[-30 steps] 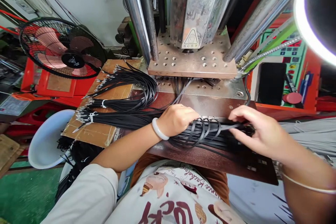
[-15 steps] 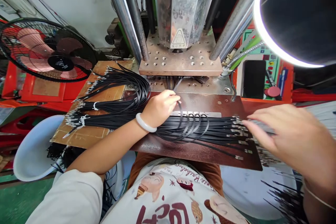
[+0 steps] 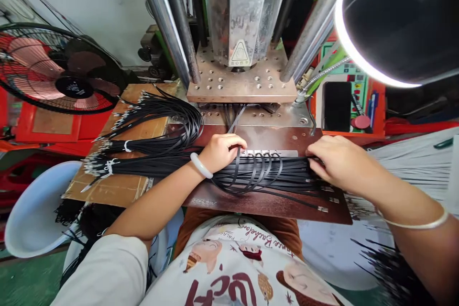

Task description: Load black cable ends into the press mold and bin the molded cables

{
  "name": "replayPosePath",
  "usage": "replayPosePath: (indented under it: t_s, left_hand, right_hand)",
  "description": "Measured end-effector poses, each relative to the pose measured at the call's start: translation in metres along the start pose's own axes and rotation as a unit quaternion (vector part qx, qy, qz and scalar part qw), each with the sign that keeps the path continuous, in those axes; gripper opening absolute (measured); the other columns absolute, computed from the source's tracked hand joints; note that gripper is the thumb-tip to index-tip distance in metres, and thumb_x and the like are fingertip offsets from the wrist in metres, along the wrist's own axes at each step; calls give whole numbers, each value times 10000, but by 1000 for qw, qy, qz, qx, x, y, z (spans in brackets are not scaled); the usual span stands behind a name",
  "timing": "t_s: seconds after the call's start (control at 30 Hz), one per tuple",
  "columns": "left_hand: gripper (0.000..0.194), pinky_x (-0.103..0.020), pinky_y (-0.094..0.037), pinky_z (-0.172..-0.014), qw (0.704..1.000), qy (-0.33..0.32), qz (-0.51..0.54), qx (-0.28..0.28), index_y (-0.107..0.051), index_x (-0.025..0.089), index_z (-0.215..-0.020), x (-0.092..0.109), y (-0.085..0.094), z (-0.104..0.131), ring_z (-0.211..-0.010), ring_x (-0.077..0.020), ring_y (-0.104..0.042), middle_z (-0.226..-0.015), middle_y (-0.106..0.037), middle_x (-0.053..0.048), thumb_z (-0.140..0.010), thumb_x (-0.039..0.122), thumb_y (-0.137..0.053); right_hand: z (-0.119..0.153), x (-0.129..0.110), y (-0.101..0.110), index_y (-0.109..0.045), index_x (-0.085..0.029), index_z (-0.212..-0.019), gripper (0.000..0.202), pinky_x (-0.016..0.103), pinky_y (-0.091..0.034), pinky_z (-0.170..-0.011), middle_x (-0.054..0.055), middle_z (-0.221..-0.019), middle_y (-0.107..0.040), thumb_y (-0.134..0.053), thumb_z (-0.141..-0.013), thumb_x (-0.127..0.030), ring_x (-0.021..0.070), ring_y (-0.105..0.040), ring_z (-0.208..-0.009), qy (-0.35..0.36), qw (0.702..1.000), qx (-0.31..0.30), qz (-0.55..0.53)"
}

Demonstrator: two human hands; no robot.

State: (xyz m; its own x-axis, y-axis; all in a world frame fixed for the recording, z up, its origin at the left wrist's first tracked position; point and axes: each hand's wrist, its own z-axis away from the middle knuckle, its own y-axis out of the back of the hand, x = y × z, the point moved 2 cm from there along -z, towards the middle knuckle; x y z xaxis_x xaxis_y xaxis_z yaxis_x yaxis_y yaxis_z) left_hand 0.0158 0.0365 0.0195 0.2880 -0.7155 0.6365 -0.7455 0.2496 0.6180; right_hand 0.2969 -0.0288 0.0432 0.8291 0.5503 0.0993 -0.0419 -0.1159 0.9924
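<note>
Flat black cables [image 3: 287, 184] with small metal connector ends lie across a brown board [image 3: 222, 203]. Several of them arch up in loops beside a slim metal strip [image 3: 290, 153]. My left hand [image 3: 222, 153] is closed, thumb and index fingertip pinching a looped flat cable [image 3: 236, 169] at the strip's left end. On the right, my right hand [image 3: 333, 162] has its fingers pressed together over the far connector ends of the row; what exactly they pinch is hidden. Behind the hands, grey flat strands [image 3: 237, 119] run out from under the press plate [image 3: 244, 93].
Tied cable bundles [image 3: 154, 146] rest on cardboard [image 3: 122, 191] at the left. A fan [image 3: 71, 87] stands behind them. White basins [image 3: 39, 210] sit below. At right are a ring lamp [image 3: 344, 33], a phone [image 3: 337, 105] in a red tray, and pale strands [image 3: 412, 162].
My right hand has moved left from beyond the board's edge onto the cable ends. My left hand has come slightly nearer to me, away from the strands under the press. The view has shifted a little.
</note>
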Motion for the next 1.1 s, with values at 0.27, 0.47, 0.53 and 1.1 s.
replayPosePath:
  t_s: [0.27, 0.47, 0.53, 1.1]
  left_hand:
    - [223, -234, -512, -668, 991, -66, -113, -11, -705, 136, -845, 7, -4, 6, -706, -141, -675, -791, -727, -40, -847, 64, -494]
    - [278, -319, -543, -735, 964, -126, -219, -83, -685, 137, -853, 17, -11, 10, -762, -189, -682, -797, -713, -68, -911, 119, -414]
    - [254, -313, -557, -798, 975, -115, -178, -71, -675, 132, -942, 16, -11, 10, -854, -180, -688, -899, -721, -74, -906, 101, -425]
    - [231, -349, -520, -994, 992, -54, -73, 86, -613, 136, -1103, 16, 14, 8, -1102, -172, -625, -1146, -666, -125, -901, 110, -503]
  right_hand:
    - [-3, -10, 13, -524, -180, -648, 186, 370, -337, -635, 84, -713, -507, -551, -800, -77, 267, -488, -741, 46, 975, 41, 213]
    - [-11, -17, -2, -602, -156, -824, 119, 334, -453, -629, 88, -794, -620, -496, -874, -140, 221, -589, -732, -131, 967, 218, -5]
    - [-15, -20, -10, -629, -175, -925, 108, 315, -511, -689, 61, -855, -674, -528, -888, -177, 196, -640, -765, -176, 916, 283, -223]
    - [-17, -35, -24, -647, -215, -935, 175, 341, -522, -785, 29, -862, -679, -554, -860, -87, 181, -636, -782, -40, 928, 233, -287]
